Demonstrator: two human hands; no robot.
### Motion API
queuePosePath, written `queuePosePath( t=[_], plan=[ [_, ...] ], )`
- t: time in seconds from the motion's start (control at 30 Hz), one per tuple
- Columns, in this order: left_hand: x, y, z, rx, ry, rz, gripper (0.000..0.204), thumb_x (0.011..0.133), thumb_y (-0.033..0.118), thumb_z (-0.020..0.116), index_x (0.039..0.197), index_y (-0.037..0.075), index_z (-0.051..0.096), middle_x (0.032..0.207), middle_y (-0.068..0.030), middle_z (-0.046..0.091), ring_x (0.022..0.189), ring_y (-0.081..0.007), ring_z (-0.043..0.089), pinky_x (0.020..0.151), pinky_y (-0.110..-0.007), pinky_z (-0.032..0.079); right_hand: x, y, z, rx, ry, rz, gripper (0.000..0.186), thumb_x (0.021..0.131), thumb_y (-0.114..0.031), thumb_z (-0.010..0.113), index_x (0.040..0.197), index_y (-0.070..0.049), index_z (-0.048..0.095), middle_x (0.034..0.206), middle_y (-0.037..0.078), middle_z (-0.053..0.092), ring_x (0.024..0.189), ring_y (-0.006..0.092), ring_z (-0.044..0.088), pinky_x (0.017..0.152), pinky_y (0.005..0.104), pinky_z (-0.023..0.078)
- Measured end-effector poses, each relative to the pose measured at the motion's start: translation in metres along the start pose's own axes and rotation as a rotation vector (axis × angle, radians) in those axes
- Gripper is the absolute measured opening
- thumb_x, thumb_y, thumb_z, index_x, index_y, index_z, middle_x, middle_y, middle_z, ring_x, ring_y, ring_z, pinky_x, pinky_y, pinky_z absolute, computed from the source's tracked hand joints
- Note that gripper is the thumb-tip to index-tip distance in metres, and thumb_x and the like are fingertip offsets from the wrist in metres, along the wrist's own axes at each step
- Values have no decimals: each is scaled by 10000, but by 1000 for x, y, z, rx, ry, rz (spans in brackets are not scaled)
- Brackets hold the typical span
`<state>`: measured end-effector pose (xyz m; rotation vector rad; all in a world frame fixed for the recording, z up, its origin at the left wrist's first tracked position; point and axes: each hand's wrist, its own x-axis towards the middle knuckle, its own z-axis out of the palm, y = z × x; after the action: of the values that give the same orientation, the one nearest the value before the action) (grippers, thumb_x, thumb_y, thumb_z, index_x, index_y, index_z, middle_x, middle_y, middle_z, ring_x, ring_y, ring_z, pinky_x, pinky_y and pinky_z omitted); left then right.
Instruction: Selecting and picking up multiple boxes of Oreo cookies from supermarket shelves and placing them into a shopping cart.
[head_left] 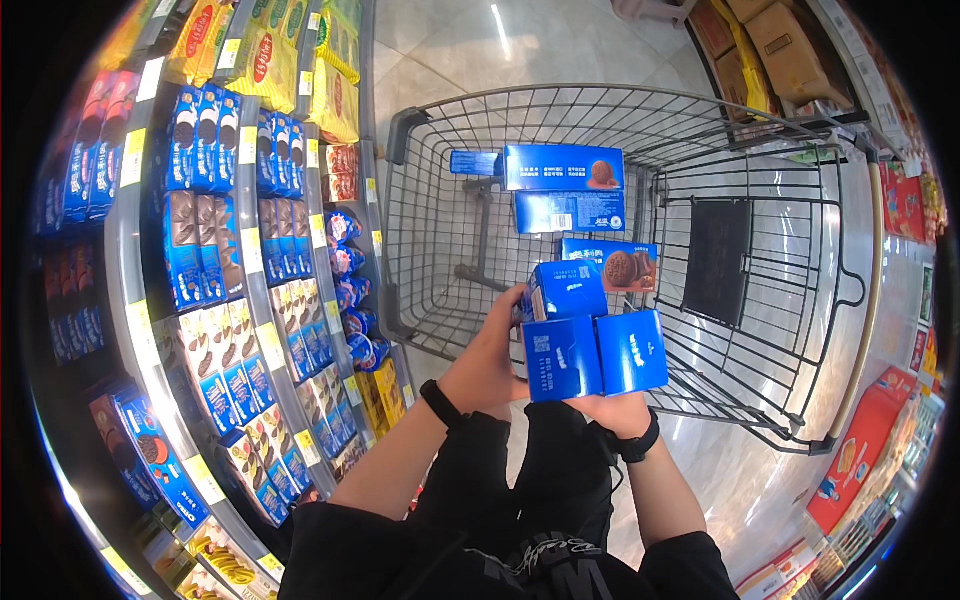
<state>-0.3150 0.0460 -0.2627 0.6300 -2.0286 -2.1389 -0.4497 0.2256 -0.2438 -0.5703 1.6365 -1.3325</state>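
Note:
Three blue cookie boxes are held together in front of my body, over the near side of the shopping cart (430, 345), their ends facing up. My left hand (488, 352) is closed around the left side of the stack, by the upper box (570, 290) and the lower left box (562, 358). The lower right box (632, 350) rests against my right hand (622, 413), which grips from below; most of its fingers are hidden. Beyond them, several more blue cookie boxes (564, 167) lie in the cart. A box with a cookie picture (640, 265) is partly covered by the held stack.
On the left, a shelf (140, 300) carries rows of blue cookie packs (200, 140) and yellow bags (265, 55). The cart's folding wire flap with a dark panel (717, 262) is at the right. Brown cartons (795, 50) sit at the far right, above a red display (865, 445).

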Motion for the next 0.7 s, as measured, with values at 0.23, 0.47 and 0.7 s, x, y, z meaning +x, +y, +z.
queuePosePath(
  t=[0.23,0.47,0.7],
  plan=[
    [-4,5,1,-3,-18,-4,1224,597,240,976,1528,10,216,1453,-183,394,1319,-333,469,1076,-427,425,6,-24,1,110,-28,-135,621,757,-226,880,1238,-57,526,1213,97,569,1093,219,609,930,353,508],
    [-3,0,3,50,24,57,1190,594,218,965,1517,9,243,1425,-186,415,1312,-332,467,1069,-421,426,12,-20,2,-37,-57,-365,584,753,-231,883,1194,-55,542,1120,87,596,1038,212,624,886,328,519],
    [-3,6,-6,353,-141,129,1067,638,246,942,1500,51,345,1478,-203,403,1365,-387,420,1120,-448,389,-4,-4,8,-2,11,-135,846,663,-121,940,1361,-12,474,1311,132,585,1196,236,592,1017,384,487]
  ],
)
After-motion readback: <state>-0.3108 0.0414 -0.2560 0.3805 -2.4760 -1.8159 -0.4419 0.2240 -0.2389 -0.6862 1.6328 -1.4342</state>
